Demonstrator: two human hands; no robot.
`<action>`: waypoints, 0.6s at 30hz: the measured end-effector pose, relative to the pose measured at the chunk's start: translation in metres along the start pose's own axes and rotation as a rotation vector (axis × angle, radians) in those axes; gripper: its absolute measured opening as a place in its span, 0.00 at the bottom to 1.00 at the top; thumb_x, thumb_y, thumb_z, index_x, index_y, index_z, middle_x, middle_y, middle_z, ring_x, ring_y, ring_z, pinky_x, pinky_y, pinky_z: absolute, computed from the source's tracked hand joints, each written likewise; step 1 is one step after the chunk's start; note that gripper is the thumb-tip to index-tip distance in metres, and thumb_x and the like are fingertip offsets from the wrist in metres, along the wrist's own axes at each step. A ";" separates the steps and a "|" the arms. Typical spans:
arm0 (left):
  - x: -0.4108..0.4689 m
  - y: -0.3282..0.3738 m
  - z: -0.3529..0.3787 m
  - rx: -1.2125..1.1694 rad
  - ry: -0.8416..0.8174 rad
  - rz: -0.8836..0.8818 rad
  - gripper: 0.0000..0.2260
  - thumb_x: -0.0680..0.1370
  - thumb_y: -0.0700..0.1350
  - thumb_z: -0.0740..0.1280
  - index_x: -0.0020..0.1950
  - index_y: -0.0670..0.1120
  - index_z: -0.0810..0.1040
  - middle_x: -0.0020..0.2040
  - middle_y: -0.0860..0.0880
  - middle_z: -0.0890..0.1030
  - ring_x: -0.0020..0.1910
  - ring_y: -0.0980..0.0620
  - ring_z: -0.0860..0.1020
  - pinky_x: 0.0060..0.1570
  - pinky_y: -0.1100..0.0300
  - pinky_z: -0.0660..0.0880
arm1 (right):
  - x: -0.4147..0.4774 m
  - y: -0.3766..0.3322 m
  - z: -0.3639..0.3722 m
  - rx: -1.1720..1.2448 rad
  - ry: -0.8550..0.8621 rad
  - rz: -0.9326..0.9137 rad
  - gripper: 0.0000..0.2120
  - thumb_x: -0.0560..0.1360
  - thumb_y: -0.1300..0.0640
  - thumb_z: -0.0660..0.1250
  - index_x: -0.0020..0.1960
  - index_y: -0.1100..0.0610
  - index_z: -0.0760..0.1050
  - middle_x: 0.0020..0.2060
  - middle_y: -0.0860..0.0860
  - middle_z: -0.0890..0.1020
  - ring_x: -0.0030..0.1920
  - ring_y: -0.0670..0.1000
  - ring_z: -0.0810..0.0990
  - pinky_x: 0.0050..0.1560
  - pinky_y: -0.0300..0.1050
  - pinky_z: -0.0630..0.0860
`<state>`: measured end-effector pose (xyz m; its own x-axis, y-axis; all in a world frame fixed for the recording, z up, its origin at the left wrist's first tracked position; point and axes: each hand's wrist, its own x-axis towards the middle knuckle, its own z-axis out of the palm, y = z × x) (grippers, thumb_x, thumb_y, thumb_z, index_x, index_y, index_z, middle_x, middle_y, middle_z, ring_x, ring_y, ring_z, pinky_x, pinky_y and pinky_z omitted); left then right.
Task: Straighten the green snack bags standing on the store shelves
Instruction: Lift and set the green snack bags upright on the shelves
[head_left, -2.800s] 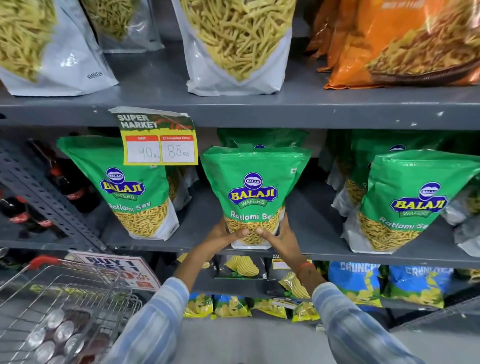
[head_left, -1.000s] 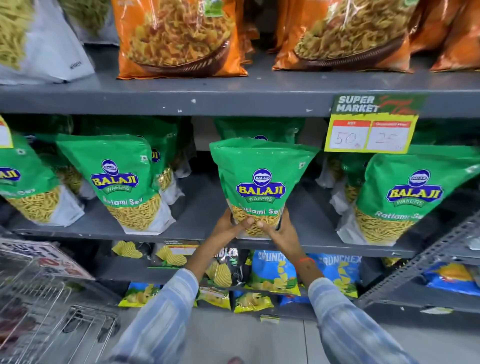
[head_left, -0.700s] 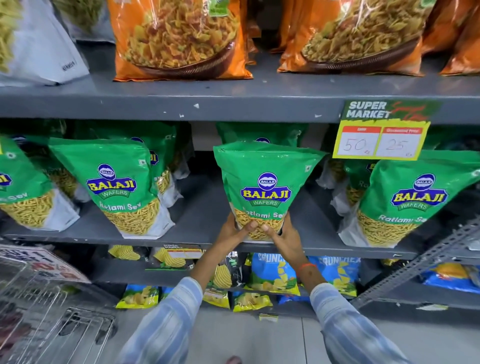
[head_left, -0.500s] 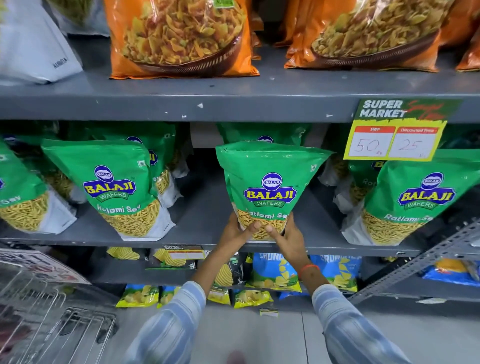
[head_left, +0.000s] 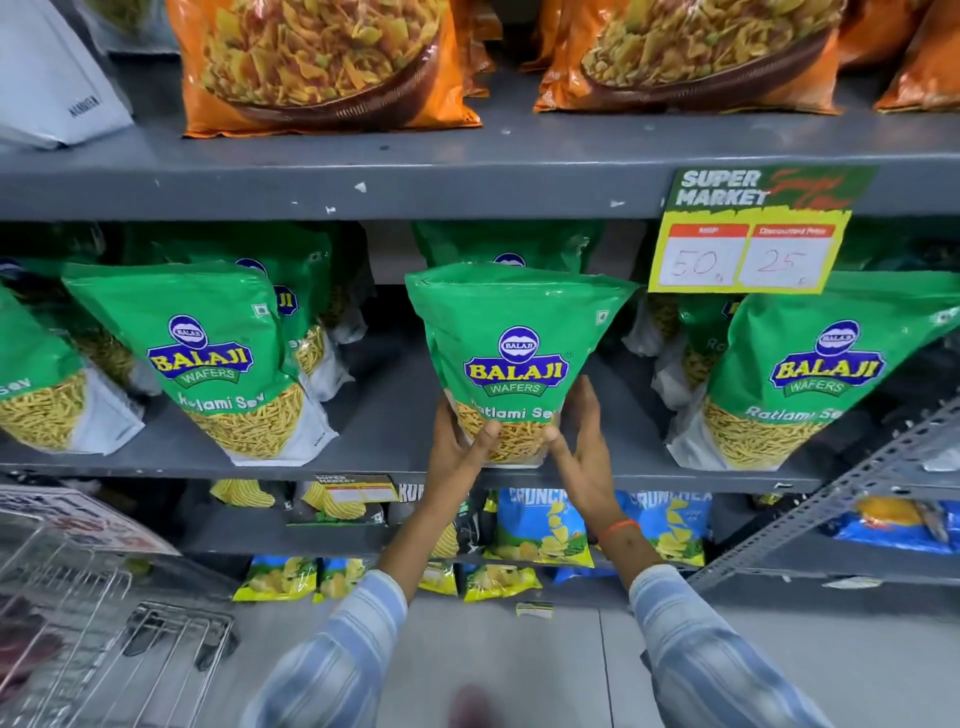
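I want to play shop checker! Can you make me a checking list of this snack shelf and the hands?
Surface: grey metal shelf, paint chipped on the shelf edge above.
Job's things: middle green bag upright at the shelf front; left green bag and right green bag lean sideways.
Clutter: orange snack bags above; blue chip bags below; small packet on the floor.
Hands: left hand and right hand grip the middle bag's lower corners.
Cables: nothing seen.
Surroundings: yellow price tag reading 50 and 25; wire trolley at lower left.
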<state>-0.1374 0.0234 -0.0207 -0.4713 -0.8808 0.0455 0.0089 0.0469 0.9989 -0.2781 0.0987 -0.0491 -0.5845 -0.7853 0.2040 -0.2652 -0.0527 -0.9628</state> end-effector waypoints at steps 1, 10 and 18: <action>-0.003 0.002 0.005 -0.024 0.042 0.022 0.47 0.63 0.70 0.69 0.73 0.49 0.58 0.70 0.49 0.71 0.67 0.57 0.72 0.63 0.57 0.75 | -0.002 -0.003 -0.005 0.017 0.033 -0.029 0.48 0.69 0.27 0.61 0.79 0.53 0.53 0.77 0.50 0.63 0.76 0.46 0.63 0.74 0.46 0.63; -0.039 0.005 0.097 0.568 0.510 0.427 0.43 0.77 0.61 0.59 0.76 0.38 0.39 0.78 0.38 0.41 0.78 0.44 0.42 0.77 0.50 0.45 | -0.023 -0.020 -0.091 -0.135 0.270 -0.374 0.24 0.80 0.50 0.59 0.73 0.58 0.62 0.72 0.55 0.68 0.73 0.48 0.66 0.73 0.43 0.62; -0.040 -0.009 0.215 0.542 0.167 0.426 0.36 0.79 0.60 0.55 0.77 0.44 0.42 0.79 0.45 0.44 0.78 0.50 0.45 0.77 0.52 0.49 | -0.027 0.012 -0.176 -0.211 0.338 -0.489 0.25 0.82 0.52 0.58 0.75 0.59 0.58 0.78 0.57 0.59 0.78 0.58 0.57 0.77 0.53 0.57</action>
<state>-0.3083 0.1593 -0.0348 -0.3826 -0.7922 0.4754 -0.2982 0.5929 0.7480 -0.4009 0.2279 -0.0343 -0.5580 -0.4612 0.6898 -0.6887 -0.2063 -0.6951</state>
